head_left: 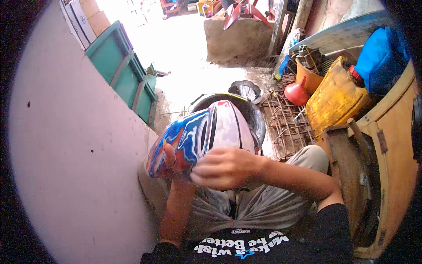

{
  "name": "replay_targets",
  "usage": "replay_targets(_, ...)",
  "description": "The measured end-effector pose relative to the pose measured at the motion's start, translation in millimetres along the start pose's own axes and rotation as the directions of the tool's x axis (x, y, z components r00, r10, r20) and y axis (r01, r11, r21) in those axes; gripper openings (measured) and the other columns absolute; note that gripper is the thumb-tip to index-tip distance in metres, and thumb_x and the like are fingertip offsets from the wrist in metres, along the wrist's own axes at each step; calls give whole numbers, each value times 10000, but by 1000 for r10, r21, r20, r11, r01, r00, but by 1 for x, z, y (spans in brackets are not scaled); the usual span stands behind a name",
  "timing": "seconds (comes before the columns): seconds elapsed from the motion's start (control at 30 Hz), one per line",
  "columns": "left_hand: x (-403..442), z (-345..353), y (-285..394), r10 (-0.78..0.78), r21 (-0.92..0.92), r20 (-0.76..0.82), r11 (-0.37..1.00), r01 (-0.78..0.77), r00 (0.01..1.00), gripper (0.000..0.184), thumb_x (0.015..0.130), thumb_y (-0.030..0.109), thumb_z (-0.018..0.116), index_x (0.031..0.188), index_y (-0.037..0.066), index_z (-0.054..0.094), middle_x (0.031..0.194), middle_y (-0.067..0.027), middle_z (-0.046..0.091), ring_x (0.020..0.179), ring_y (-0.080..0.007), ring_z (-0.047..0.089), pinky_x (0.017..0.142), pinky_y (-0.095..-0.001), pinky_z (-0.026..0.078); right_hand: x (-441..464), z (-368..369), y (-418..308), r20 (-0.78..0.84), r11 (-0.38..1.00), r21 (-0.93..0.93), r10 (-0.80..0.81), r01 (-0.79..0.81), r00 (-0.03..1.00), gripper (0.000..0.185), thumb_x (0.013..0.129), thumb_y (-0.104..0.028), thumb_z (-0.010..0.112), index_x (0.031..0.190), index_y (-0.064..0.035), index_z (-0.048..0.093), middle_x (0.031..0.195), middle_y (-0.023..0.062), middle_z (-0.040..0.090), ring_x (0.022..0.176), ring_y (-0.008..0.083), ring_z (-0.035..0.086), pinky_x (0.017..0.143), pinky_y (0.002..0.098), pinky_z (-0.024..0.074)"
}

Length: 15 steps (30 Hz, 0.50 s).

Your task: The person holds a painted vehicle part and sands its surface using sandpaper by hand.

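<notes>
A large rounded shell, which looks like a helmet (227, 126), rests across my lap, white and grey on the right and swirled blue, white and orange on the left. My left hand (170, 159) is against its lower left side, with the thumb raised and the other fingers mostly hidden. Over the lower edge of the shell, my right hand (226, 168) is curled and blurred by motion, its fingers pressed together. Whatever it may hold is hidden.
Beyond the shell sits a black basin (259, 121). To the right are rusty metal grids (288, 127), a red funnel (296, 91), a yellow jerrycan (336, 97) and a wooden frame (387, 145). A pale wall (79, 154) stands close on the left.
</notes>
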<state>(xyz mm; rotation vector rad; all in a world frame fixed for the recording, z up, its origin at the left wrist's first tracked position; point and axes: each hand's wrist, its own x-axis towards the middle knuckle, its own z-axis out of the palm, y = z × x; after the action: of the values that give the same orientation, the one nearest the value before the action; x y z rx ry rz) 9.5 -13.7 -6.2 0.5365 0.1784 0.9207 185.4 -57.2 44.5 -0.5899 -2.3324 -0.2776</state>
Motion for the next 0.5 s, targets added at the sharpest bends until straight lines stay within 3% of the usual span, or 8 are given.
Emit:
replay_targets(0.03,0,-4,0,-19,-42,9,999,19,1000,1080,847,798,607,1565,29,362,1513,-185,518,1324,-355,565,1138,-503,446,2,3,0,-32,994,51,-93,95,995,275,886,-157,655,1151,-122,721,999,36,701,863,210,717,757,368,609)
replay_targets(0.13,-6,14,2,13,16,19,1000,-14,1000,1093,852,800,602,1565,10,354,1523,-191,507,1331,-360,557,1134,-501,445,-16,-25,54,-39,935,-238,262,-263,964,345,864,-146,680,1203,-170,739,997,29,726,884,200,725,750,371,610)
replay_targets(0.27,-5,1,10,60,213,11,975,-61,998,1084,859,773,624,1550,-21,360,1518,-199,508,1361,-354,537,1153,-503,431,-4,-5,13,-40,988,-52,141,-143,989,308,885,-137,657,1182,-128,737,969,16,717,889,165,717,787,338,606)
replay_targets(0.3,-5,-3,7,48,10,63,999,-49,997,1075,864,766,627,1548,-21,363,1513,-200,511,1358,-349,537,1157,-497,424,6,-6,-3,0,1000,-19,23,-23,1000,298,884,-153,661,1171,-121,736,960,5,711,891,166,717,786,329,606)
replay_targets(0.37,-5,-11,0,25,-389,167,920,42,986,1057,872,752,632,1544,-21,370,1504,-200,517,1351,-340,536,1165,-484,412,-1,-4,7,-23,995,-83,61,-63,998,274,888,-167,659,1147,-118,735,953,12,716,873,171,721,778,341,611)
replay_targets(0.4,-11,17,10,37,-113,72,993,-28,997,1055,873,749,634,1544,-21,369,1503,-199,517,1351,-339,534,1165,-478,408,-9,-17,28,64,957,-191,233,-217,970,258,887,-166,662,1129,-114,734,962,22,723,863,175,726,774,347,616)
replay_targets(0.43,-5,19,7,53,-104,68,994,-46,996,1060,872,759,625,1542,-22,371,1504,-201,516,1348,-341,538,1159,-477,414,-14,-31,45,136,886,-311,401,-345,906,242,885,-166,665,1111,-110,733,971,33,729,854,179,730,770,353,620)
replay_targets(0.5,5,23,0,87,-84,61,993,-82,994,1070,869,778,608,1537,-24,375,1504,-205,514,1342,-344,545,1146,-475,427,-10,-23,26,94,927,-235,320,-292,943,241,876,-172,675,1101,-109,732,992,42,734,848,183,734,769,350,623)
